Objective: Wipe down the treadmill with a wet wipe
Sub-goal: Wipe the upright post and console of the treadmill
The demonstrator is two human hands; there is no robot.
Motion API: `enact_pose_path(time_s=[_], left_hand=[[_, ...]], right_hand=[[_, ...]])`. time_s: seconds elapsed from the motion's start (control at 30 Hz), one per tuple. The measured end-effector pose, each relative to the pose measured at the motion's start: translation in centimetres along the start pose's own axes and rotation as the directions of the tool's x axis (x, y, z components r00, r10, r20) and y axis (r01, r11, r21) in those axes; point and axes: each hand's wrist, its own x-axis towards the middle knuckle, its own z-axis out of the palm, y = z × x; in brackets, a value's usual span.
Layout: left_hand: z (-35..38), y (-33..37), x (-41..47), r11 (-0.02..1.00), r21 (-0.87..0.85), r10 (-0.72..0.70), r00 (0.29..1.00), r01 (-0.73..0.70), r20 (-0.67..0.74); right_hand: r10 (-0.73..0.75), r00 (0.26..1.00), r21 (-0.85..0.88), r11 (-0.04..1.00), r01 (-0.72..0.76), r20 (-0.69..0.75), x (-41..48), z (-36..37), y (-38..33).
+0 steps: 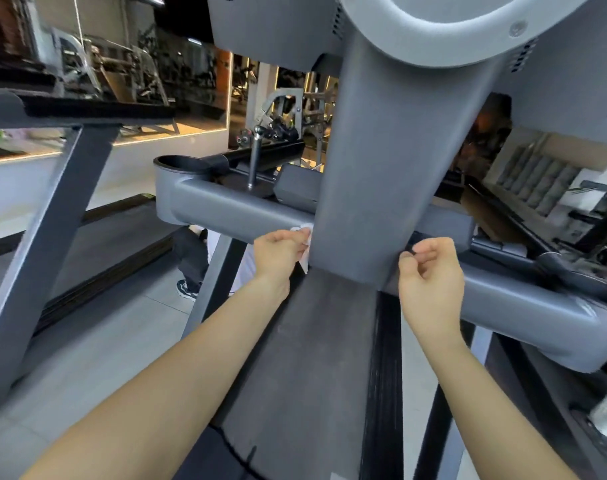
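I look at the grey treadmill from its front side, where a broad central column (392, 161) rises from a horizontal crossbar (239, 211). My left hand (278, 252) grips a white wet wipe (305, 237) and holds it against the column's left edge, just under the crossbar. My right hand (430, 271) is at the column's lower right edge with its fingers curled; something small and dark shows at the fingertips, but I cannot tell what it is. The treadmill's dark belt (305, 358) runs below my arms.
A cup holder (181, 162) sits at the crossbar's left end. Another treadmill frame (49, 237) stands to the left. A person's leg and dark shoe (187, 289) are on the tiled floor beyond the crossbar. Gym machines and mirrors fill the background.
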Motion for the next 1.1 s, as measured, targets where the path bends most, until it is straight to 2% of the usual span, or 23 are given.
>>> enact_pose_path(time_s=[0.07,0.2,0.33,0.47,0.53,0.57,0.63,0.7,0.77,0.87,0.93,1.0,1.1], left_hand=[[1.1,-0.4,-1.1,0.996,0.068,0.059,0.998,-0.060,0.018],[1.1,-0.1,-1.5,0.997,0.075,0.005,0.999,-0.003,-0.032],[1.5,1.6,-1.4,0.992,0.125,0.036,0.998,-0.028,-0.058],[0.3,3.2,1.4,0.973,0.197,0.156,0.975,-0.123,-0.160],[0.4,3.5,1.7,0.914,0.345,0.281,0.947,-0.214,-0.157],[0.6,3.2,1.5,0.846,0.453,0.364,0.925,-0.280,-0.107],[0.8,1.9,0.7,0.695,0.568,0.483,0.871,-0.441,0.085],[0.2,0.7,0.8,0.501,0.614,0.556,0.771,-0.610,0.312],[-0.9,0.5,1.9,0.242,0.609,0.588,0.614,-0.755,0.527],[-2.4,1.5,4.3,-0.105,0.490,0.546,0.361,-0.865,0.756],[-3.7,2.1,6.0,-0.284,0.362,0.473,0.199,-0.888,0.858],[-5.3,2.7,7.8,-0.362,0.264,0.414,0.099,-0.894,0.905],[-8.4,4.6,11.1,-0.401,0.219,0.393,0.050,-0.890,0.918]], right_hand=[[-0.065,0.998,0.034,0.997,0.064,0.027,0.5,-0.3,-0.9],[-0.117,0.990,0.071,0.991,0.111,0.085,0.9,-0.2,-1.5],[-0.092,0.994,0.089,0.992,0.086,0.065,0.9,0.0,-1.6],[-0.055,0.993,0.046,0.998,0.050,0.106,0.8,0.1,-1.7],[-0.045,0.993,0.016,0.999,0.044,0.108,0.9,0.3,-1.8],[-0.038,0.994,0.002,0.999,0.038,0.099,0.9,0.4,-1.9],[-0.019,0.997,-0.017,1.000,0.020,0.072,0.6,0.6,-2.1],[0.004,0.999,-0.035,0.999,-0.003,0.038,0.3,1.1,-2.5],[0.022,1.000,-0.058,0.998,-0.022,0.003,-0.2,1.3,-3.0],[0.030,0.997,-0.108,0.993,-0.038,-0.073,-1.2,1.7,-4.3],[-0.031,0.993,-0.153,0.988,0.013,-0.114,-2.6,2.8,-5.8],[-0.119,0.990,-0.207,0.973,0.102,-0.074,-3.7,4.6,-7.5],[-0.248,0.968,-0.312,0.918,0.246,0.035,-3.5,7.1,-9.7]])
